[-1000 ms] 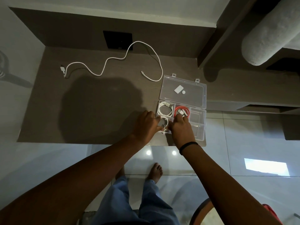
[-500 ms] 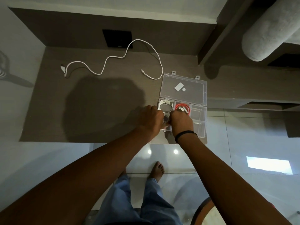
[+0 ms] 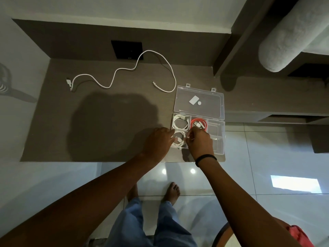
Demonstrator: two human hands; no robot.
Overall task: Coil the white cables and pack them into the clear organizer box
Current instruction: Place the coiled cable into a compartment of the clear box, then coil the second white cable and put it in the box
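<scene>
The clear organizer box lies open at the table's front right edge, lid folded back. Its back left compartment holds a coiled white cable; the one beside it holds a red coiled cable. In the front left compartment sits another coiled white cable. My left hand pinches this coil from the left and my right hand pinches it from the right. A long loose white cable snakes across the back of the table.
The dark table ends just below the box, with glossy floor tiles and my bare feet beyond. A black wall plate sits behind the loose cable. The box's right compartments hold nothing. A grey bolster lies top right.
Both hands shifted slightly within the front left compartment and now press the coiled cable down there. The loose cable and box have not moved.
</scene>
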